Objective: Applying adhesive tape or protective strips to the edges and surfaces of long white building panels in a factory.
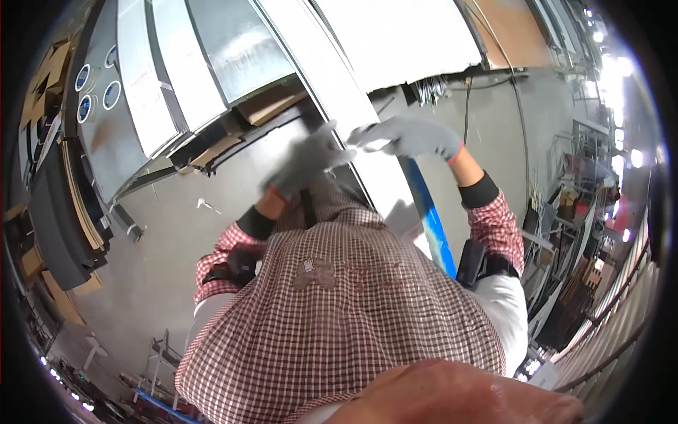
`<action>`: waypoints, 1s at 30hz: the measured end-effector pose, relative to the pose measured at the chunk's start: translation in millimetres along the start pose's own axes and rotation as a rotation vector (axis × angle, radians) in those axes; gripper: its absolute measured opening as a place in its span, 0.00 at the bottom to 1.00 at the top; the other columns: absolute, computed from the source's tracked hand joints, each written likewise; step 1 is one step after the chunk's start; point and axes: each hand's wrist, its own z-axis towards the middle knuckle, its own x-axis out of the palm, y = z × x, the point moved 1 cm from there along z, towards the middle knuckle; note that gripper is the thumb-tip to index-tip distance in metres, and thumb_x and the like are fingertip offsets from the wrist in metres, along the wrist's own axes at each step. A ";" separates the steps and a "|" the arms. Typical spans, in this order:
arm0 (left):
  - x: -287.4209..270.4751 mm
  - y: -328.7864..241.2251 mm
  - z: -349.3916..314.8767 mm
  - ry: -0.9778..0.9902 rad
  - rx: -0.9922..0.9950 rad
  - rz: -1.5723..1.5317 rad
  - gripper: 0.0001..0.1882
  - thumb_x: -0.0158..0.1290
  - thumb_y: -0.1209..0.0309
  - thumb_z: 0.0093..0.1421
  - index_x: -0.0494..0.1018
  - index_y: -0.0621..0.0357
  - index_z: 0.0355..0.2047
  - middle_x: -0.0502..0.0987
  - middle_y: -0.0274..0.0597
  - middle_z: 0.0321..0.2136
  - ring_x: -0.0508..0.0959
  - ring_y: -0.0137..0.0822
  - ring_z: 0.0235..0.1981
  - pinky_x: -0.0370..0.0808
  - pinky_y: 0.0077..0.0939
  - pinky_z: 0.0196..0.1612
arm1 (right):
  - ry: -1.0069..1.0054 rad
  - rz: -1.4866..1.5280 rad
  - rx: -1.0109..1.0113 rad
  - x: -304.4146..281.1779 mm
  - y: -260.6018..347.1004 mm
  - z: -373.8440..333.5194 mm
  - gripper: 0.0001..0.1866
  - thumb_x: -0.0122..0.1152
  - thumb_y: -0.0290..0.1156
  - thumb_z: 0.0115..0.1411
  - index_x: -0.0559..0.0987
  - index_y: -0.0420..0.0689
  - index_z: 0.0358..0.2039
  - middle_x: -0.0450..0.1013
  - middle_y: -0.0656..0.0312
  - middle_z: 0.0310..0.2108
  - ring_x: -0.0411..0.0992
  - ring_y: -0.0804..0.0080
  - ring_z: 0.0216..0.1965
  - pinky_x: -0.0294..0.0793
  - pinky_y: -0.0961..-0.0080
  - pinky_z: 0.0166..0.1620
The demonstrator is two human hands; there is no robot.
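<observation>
A long white panel [349,92] runs from the top of the view down toward my body. Just left of its edge is my left hand [311,155] in a grey glove, blurred, its fingertips apart and nothing visible between them. My right hand [413,138], gloved in grey with a pink cuff edge, reaches over the panel from the right. Its fingers are closed around a small, pale, shiny thing [376,145], too bright and small to name. The two hands face each other across the panel, with a narrow gap between their fingertips.
Strips of white and grey sheet [166,71] lie on a bench at the upper left, beside several round blue-and-white items [111,94]. A large white sheet [402,42] lies at the top. Dark boards [53,201] stand at far left. A cable [521,106] hangs at upper right.
</observation>
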 end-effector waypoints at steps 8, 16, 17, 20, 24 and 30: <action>26.3 40.7 -28.0 -0.199 -0.215 -0.417 0.23 0.56 0.72 0.53 0.68 0.65 0.50 0.75 0.42 0.31 0.75 0.33 0.27 0.74 0.27 0.33 | 0.174 -0.158 0.619 -59.7 -63.7 -24.4 0.19 0.59 0.30 0.50 0.79 0.42 0.44 0.77 0.55 0.40 0.75 0.67 0.38 0.74 0.73 0.41; 79.9 165.3 121.0 0.322 0.344 0.040 0.17 0.53 0.75 0.56 0.70 0.65 0.46 0.77 0.40 0.38 0.75 0.30 0.32 0.74 0.28 0.35 | -0.144 -0.053 0.551 29.3 -222.2 -17.3 0.20 0.60 0.33 0.51 0.77 0.37 0.44 0.76 0.50 0.41 0.75 0.64 0.38 0.73 0.72 0.43; 82.4 171.4 119.5 0.314 0.338 -0.016 0.16 0.52 0.74 0.57 0.70 0.65 0.46 0.77 0.40 0.38 0.75 0.30 0.32 0.73 0.27 0.35 | -0.163 -0.047 0.557 34.7 -213.4 -21.3 0.20 0.60 0.33 0.51 0.77 0.37 0.44 0.76 0.50 0.41 0.75 0.64 0.38 0.73 0.72 0.43; 78.8 189.3 96.3 0.171 0.250 -0.140 0.16 0.52 0.72 0.59 0.71 0.64 0.47 0.77 0.40 0.38 0.75 0.29 0.34 0.73 0.26 0.37 | -0.830 0.046 0.434 52.8 -101.0 0.5 0.32 0.62 0.36 0.51 0.65 0.38 0.56 0.68 0.45 0.48 0.69 0.58 0.47 0.67 0.67 0.51; 50.1 180.4 26.2 0.124 0.096 -0.705 0.15 0.50 0.70 0.61 0.71 0.64 0.47 0.77 0.40 0.37 0.75 0.27 0.36 0.73 0.24 0.38 | -0.516 -1.008 0.726 105.6 -27.7 9.1 0.44 0.66 0.44 0.45 0.60 0.37 0.59 0.62 0.39 0.52 0.64 0.47 0.52 0.60 0.57 0.58; 72.0 21.6 76.3 -0.018 0.288 -0.053 0.16 0.52 0.59 0.58 0.75 0.53 0.43 0.79 0.40 0.29 0.79 0.38 0.30 0.75 0.31 0.32 | -0.487 -0.599 0.497 104.8 -62.6 -18.4 0.43 0.66 0.47 0.43 0.63 0.39 0.57 0.64 0.39 0.51 0.64 0.50 0.52 0.62 0.53 0.53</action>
